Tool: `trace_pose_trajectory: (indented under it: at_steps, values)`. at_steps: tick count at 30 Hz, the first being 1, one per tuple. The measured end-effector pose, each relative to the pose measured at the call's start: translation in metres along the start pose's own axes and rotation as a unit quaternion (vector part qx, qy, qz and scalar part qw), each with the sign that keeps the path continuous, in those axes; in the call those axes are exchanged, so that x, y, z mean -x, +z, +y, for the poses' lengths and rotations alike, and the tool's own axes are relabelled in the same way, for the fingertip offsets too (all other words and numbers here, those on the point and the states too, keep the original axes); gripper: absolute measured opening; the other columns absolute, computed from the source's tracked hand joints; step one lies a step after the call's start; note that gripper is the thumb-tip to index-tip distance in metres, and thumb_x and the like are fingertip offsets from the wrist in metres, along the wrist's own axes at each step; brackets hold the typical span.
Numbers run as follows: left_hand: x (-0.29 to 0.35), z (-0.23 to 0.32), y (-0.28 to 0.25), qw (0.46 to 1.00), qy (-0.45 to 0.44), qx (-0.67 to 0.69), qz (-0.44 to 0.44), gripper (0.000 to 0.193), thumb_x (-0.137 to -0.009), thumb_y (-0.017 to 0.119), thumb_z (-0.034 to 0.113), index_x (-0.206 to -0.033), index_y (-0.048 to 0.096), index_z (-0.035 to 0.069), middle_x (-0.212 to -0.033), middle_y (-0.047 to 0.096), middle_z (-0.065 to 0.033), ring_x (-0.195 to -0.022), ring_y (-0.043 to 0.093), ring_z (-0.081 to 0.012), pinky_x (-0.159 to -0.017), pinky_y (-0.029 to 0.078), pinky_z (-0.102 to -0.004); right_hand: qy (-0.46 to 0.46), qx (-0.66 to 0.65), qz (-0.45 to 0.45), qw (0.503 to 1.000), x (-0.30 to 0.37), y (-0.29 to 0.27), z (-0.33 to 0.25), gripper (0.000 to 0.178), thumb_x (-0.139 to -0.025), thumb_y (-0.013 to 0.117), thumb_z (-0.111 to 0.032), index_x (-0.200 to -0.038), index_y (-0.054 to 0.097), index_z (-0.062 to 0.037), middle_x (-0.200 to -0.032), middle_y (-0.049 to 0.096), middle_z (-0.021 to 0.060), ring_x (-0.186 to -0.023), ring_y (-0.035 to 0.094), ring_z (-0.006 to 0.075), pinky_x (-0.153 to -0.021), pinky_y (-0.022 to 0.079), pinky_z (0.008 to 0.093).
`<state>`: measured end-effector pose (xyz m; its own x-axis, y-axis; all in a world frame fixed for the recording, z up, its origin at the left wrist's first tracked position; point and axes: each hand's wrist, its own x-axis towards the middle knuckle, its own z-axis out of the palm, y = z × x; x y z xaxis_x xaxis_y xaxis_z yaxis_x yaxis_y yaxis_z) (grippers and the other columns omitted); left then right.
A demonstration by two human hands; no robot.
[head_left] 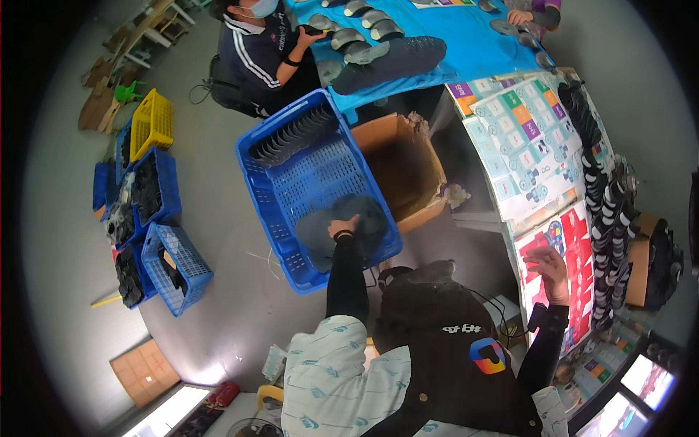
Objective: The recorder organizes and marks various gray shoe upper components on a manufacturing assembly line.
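My left hand (342, 227) reaches down into a large blue plastic crate (256, 211) and closes on dark grey rounded pieces (317, 237) bunched at its near end. Some of its fingers are hidden, so how many pieces it grips I cannot tell. A row of dark curved pieces (291, 137), shaped like cap brims, stands along the crate's far end. My right hand (551, 275) hovers at or just above a red printed sheet (575, 255) on the table to the right. Its fingers are apart and nothing is in them.
An open cardboard box (429, 186) stands right of the crate. Stacked dark curved pieces (608, 218) line the table's right edge. A co-worker (262, 51) sits at a blue-covered table (466, 44); another person's hand (518, 16) rests there. Blue crates (175, 269) and a yellow crate (153, 124) stand left.
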<state>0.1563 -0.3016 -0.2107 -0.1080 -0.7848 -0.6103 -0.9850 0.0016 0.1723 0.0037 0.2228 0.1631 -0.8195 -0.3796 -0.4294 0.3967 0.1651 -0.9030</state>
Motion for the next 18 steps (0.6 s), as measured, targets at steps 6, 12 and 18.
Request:
trace_pose_trajectory:
  at_steps: [6, 12, 18]
  values:
    - [0.006, 0.037, 0.015, 0.995, 0.084, 0.027, 0.034, 0.1, -0.061, 0.092, 0.057, -0.129, 0.058, -0.007, -0.131, 0.058, -0.0296, -0.124, 0.059, -0.0415, -0.106, 0.048, -0.0458, 0.035, 0.014, 0.063, 0.997, 0.023, 0.04, 0.008, 0.035, -0.092, 0.062, -0.015, -0.121, 0.058, 0.0048, -0.12, 0.066, 0.0175, -0.109, 0.068, 0.0256, -0.089, 0.054, 0.031]
    - [-0.045, 0.015, 0.028, 0.961, -0.007, 0.272, -0.046, 0.107, -0.061, 0.096, 0.048, -0.128, 0.052, -0.024, -0.13, 0.064, -0.0309, -0.118, 0.065, -0.0379, -0.101, 0.052, -0.0377, 0.046, 0.005, 0.044, 0.998, 0.023, 0.073, 0.006, 0.032, -0.091, 0.064, -0.015, -0.117, 0.06, 0.002, -0.117, 0.069, 0.0173, -0.107, 0.069, 0.027, -0.088, 0.055, 0.0332]
    - [-0.029, 0.024, 0.04, 0.963, 0.178, 0.195, -0.052, 0.074, -0.071, 0.088, 0.032, -0.131, 0.062, -0.004, -0.123, 0.069, -0.0243, -0.117, 0.065, -0.04, -0.102, 0.05, -0.0441, 0.03, 0.0, 0.071, 0.997, 0.052, 0.07, 0.007, 0.032, -0.092, 0.064, -0.017, -0.118, 0.061, 0.0012, -0.116, 0.07, 0.0157, -0.106, 0.069, 0.0238, -0.088, 0.054, 0.033]
